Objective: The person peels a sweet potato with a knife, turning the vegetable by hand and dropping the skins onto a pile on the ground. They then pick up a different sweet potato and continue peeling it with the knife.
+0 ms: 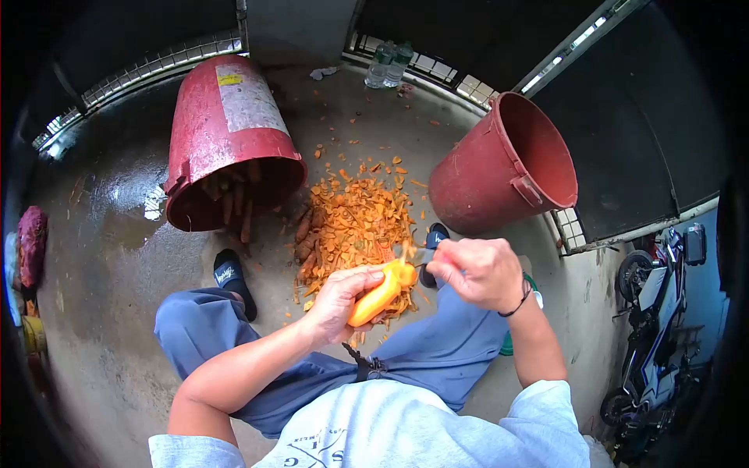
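Observation:
My left hand [341, 300] grips an orange carrot [382, 290] held above my lap, its tip pointing up and to the right. My right hand [477, 271] is closed around a small peeler whose blade meets the carrot's upper end. Just beyond my hands, between my feet, a heap of orange peelings [359, 222] covers the concrete floor, with several unpeeled carrots [306, 238] lying along its left edge.
A red bucket [226, 132] lies tipped toward me at the left with carrots spilling from its mouth. A second red bucket [507, 168] leans at the right. Two water bottles [388, 64] stand by the far wall. A motorcycle [651, 343] is parked at the right.

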The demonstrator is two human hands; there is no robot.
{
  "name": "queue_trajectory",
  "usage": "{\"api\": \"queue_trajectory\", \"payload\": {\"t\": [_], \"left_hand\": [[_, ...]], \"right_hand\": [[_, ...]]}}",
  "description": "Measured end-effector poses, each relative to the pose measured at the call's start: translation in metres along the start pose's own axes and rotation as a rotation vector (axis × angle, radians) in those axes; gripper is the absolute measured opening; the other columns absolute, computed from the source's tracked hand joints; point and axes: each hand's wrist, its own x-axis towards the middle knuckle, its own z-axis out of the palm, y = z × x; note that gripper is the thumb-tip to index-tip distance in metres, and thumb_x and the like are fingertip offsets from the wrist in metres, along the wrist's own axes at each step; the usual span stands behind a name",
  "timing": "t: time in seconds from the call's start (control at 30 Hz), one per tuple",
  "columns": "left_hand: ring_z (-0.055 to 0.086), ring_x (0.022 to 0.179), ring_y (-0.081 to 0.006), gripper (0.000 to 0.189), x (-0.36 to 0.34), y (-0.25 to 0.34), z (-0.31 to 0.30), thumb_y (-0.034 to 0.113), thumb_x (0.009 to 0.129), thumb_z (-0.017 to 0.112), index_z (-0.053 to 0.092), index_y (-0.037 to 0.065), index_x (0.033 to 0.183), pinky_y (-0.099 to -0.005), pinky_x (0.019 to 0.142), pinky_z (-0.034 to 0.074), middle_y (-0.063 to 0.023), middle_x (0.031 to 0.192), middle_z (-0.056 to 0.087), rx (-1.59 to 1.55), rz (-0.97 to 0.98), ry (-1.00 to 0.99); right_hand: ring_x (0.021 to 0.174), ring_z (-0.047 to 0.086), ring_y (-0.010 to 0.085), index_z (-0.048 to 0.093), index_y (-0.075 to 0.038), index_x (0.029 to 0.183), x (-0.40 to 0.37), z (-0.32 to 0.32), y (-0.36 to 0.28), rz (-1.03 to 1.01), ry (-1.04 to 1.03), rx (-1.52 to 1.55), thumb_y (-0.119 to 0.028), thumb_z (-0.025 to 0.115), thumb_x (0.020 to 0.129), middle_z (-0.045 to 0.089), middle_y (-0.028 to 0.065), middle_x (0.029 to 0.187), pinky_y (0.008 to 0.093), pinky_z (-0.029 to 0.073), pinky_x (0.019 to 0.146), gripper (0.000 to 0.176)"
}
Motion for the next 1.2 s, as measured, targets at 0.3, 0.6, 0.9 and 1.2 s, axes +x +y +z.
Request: {"api": "queue_trajectory", "payload": {"t": [0.3, 0.6, 0.9, 1.2], "left_hand": [[0.06, 0.057, -0.0117, 0.034, 0.003, 0.0, 0.006, 0.023, 0.101, 0.062, 0.067, 0.003, 0.128, -0.0256, 0.044, 0.043, -0.0059, 0.084, 0.067, 0.155, 0.122, -0.013], [0.066, 0.067, -0.0118, 0.038, 0.005, 0.001, 0.003, 0.019, 0.1, 0.062, 0.065, -0.001, 0.133, -0.026, 0.05, 0.05, -0.0083, 0.095, 0.072, 0.187, 0.149, -0.013], [0.072, 0.087, -0.0152, 0.038, 0.011, -0.003, -0.005, 0.014, 0.099, 0.064, 0.064, -0.004, 0.132, -0.0263, 0.078, 0.059, -0.0112, 0.107, 0.073, 0.234, 0.205, 0.021], [0.067, 0.069, -0.0137, 0.034, 0.008, 0.0, -0.007, 0.02, 0.101, 0.06, 0.064, 0.0, 0.129, -0.0269, 0.054, 0.053, -0.0111, 0.097, 0.072, 0.135, 0.117, 0.017]], "right_hand": [[0.058, 0.066, 0.0266, 0.069, -0.013, 0.084, -0.001, -0.014, -0.005, 0.025, -0.07, -0.05, -0.035, 0.075, 0.09, 0.066, 0.0055, 0.067, 0.0395, 0.052, 0.052, 0.024], [0.059, 0.067, 0.0266, 0.069, -0.012, 0.082, -0.005, -0.015, -0.006, 0.04, -0.08, -0.05, -0.036, 0.074, 0.091, 0.067, 0.006, 0.067, 0.0383, 0.052, 0.052, 0.026], [0.059, 0.067, 0.0267, 0.069, -0.012, 0.079, -0.01, -0.014, -0.008, 0.0, -0.126, 0.014, -0.036, 0.075, 0.091, 0.066, 0.0067, 0.065, 0.0385, 0.052, 0.052, 0.027], [0.065, 0.071, 0.0282, 0.069, -0.006, 0.093, -0.01, -0.008, -0.003, 0.315, 0.214, 0.032, -0.028, 0.075, 0.093, 0.069, 0.0105, 0.074, 0.0377, 0.055, 0.06, 0.022]]}}
